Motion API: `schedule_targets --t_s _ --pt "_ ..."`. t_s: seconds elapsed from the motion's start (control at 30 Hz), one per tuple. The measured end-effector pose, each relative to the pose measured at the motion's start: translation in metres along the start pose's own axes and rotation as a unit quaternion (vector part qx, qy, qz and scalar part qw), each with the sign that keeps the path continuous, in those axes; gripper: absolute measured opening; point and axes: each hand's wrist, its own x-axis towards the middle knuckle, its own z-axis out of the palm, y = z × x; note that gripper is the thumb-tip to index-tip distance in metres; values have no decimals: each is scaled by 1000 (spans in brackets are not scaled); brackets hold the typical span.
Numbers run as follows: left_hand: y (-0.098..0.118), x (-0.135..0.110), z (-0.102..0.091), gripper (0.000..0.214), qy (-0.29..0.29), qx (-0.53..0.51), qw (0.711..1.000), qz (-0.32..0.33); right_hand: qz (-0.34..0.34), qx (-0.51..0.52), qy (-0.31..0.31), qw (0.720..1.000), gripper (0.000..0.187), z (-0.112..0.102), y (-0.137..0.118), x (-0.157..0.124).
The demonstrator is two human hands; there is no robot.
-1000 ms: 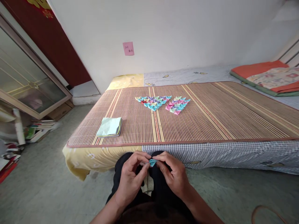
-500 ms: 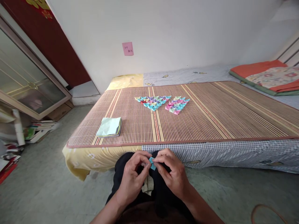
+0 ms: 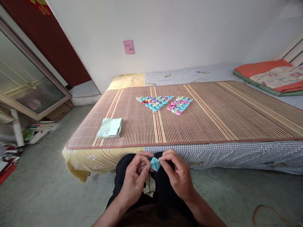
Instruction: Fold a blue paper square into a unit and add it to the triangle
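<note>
A small folded piece of blue paper is held above my lap, in front of the bed's edge. My left hand pinches its left tip between thumb and fingers. At the opposite tip, the thumb and forefinger of my right hand are closed on it. Facets and creases show on the paper's upper side. On the mat beyond lie two groups of folded paper pieces, a larger multicoloured group and a smaller pink, green and blue group. A stack of square paper sheets, pale green on top, lies to their left.
A striped woven mat covers most of the bed, over yellow and checked cloth. Folded orange and floral bedding lies at the far right. A pink note is on the wall. Papers and a glazed door stand at left.
My right hand has shifted slightly right, and the fingers grip the paper's outer tip. More of the blue paper shows, spread wider between both hands.
</note>
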Motion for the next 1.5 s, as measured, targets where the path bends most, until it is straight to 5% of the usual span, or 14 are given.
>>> schedule_targets --t_s 0.17,0.37,0.67,1.03,1.27,1.5 --pt "0 -1 1 18 29 -28 999 -5 32 17 26 999 11 3 3 -3" --pt "1 1 4 25 28 -120 991 -56 -18 -1 10 1000 16 7 1 -4" --pt "-4 7 9 25 12 -298 937 -183 -75 -59 -12 995 23 10 14 -11" --pt "-9 11 10 30 58 -265 939 -213 -22 -47 -17 998 16 8 14 -8" --pt "-19 12 11 27 85 -237 942 -222 -91 -140 -73 983 31 13 8 -10" --pt "-22 11 11 31 85 -238 941 -223 -106 -214 -81 968 18 19 8 -12"
